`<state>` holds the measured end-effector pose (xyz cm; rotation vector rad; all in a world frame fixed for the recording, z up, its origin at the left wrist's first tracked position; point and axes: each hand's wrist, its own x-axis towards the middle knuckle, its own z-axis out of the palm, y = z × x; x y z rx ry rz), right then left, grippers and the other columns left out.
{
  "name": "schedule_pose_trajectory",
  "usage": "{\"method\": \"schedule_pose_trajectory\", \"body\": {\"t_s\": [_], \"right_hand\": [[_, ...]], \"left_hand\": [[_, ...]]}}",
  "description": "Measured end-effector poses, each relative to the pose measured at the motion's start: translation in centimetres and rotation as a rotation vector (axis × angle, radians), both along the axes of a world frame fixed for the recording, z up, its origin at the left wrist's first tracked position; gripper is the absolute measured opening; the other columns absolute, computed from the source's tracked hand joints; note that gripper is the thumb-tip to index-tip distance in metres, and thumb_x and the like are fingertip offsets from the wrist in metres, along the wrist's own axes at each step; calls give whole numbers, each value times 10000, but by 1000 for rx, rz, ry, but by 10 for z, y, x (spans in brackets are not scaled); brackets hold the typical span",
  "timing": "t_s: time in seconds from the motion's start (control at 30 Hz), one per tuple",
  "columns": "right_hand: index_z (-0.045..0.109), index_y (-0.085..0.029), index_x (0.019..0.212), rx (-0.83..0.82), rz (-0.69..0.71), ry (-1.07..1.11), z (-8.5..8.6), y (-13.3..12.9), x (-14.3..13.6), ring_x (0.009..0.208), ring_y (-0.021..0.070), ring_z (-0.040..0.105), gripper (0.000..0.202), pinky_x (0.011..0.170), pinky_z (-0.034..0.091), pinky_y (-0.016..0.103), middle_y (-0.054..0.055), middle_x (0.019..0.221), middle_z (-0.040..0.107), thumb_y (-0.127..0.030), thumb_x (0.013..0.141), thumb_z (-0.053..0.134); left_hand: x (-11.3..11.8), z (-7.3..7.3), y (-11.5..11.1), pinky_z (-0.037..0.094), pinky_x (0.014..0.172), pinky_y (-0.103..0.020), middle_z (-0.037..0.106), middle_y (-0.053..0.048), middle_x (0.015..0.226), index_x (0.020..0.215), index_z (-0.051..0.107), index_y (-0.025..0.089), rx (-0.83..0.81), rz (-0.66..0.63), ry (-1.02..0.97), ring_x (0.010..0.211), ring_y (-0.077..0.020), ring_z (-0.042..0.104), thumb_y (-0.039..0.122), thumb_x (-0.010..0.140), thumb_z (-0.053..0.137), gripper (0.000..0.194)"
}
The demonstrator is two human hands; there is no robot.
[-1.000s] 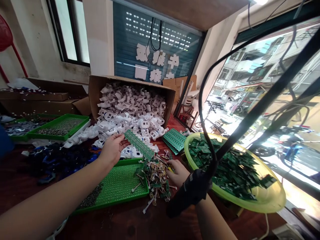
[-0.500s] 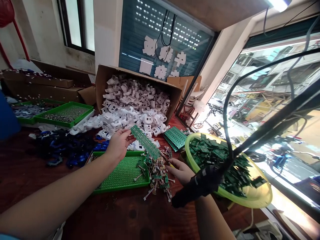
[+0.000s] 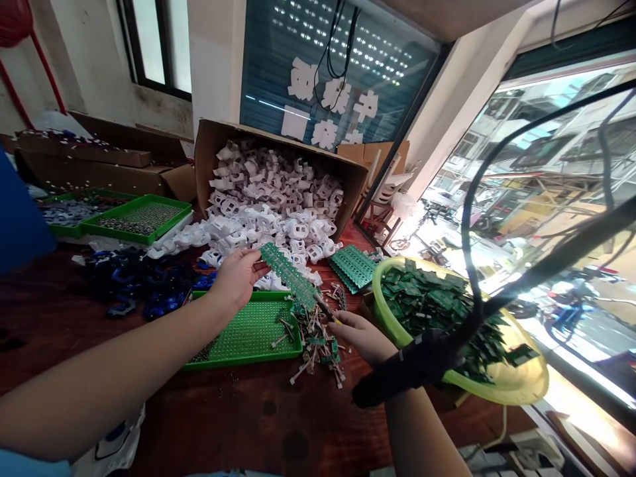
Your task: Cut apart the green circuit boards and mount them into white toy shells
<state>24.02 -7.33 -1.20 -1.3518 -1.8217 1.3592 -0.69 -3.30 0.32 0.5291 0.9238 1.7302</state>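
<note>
My left hand (image 3: 239, 279) pinches one end of a long green circuit board panel (image 3: 289, 275), which slants down to the right. In my right hand (image 3: 360, 334) is a slim tool (image 3: 326, 310) with a dark shaft and a yellow part, its tip at the panel's lower end. I cannot make out the tool's exact kind. Below the panel lies a heap of small circuit boards with wire leads (image 3: 318, 348). A shallow green tray (image 3: 248, 361) sits to its left, with a few wired pieces at its right side.
A yellow basin (image 3: 534, 384) of green boards stands right. Stacked board panels (image 3: 354, 268) lie beside it. White plastic shells spill from a cardboard box (image 3: 355, 189) behind. Blue-black parts (image 3: 134, 281) and another green tray (image 3: 171, 228) are left. A black rod (image 3: 397, 374) crosses before my right forearm.
The view has shifted slightly, so the table things sit a little higher and farther right. Both hands keep their holds, with the tool still at the panel's lower end.
</note>
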Motion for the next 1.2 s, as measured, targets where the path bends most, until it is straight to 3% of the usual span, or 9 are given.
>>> {"method": "schedule_pose_trajectory", "body": {"t_s": [0.23, 0.57, 0.83, 1.0, 1.2], "right_hand": [[512, -152, 687, 14, -49, -10, -7, 0, -2, 538, 75, 341, 403, 520, 266, 218, -43, 593, 411, -536, 646, 628], [427, -176, 618, 89, -88, -18, -15, -3, -9, 526, 79, 296, 425, 505, 237, 222, -56, 553, 312, -579, 676, 552], [481, -169, 629, 151, -119, -102, -23, -3, -7, 545, 104, 353, 341, 537, 283, 241, -39, 557, 366, -499, 692, 540], [545, -162, 728, 193, -138, -112, -23, -2, -1, 622, 129, 415, 285, 597, 318, 257, -10, 642, 463, -446, 715, 532], [506, -178, 676, 204, -190, -22, -32, 0, 15, 581, 120, 405, 297, 524, 336, 237, -12, 607, 425, -470, 727, 521]], "left_hand": [[2, 0, 1, 528, 591, -294, 539, -2, 636, 674, 513, 145, -12, -21, -37, 562, -122, 576, 74, 742, 561, 110], [4, -15, 14, 519, 549, -248, 545, 19, 575, 650, 512, 122, -171, -79, -155, 524, -95, 555, 36, 799, 486, 175], [3, -25, 13, 525, 543, -252, 575, -3, 612, 696, 537, 106, -186, -82, -112, 545, -100, 575, 37, 811, 481, 145], [9, -13, 12, 534, 531, -257, 582, -21, 594, 683, 540, 117, -99, -45, -72, 528, -114, 583, 36, 769, 503, 124], [28, 6, 21, 534, 522, -259, 555, 4, 562, 649, 518, 139, -21, -23, -42, 509, -115, 572, 18, 750, 499, 158]]}}
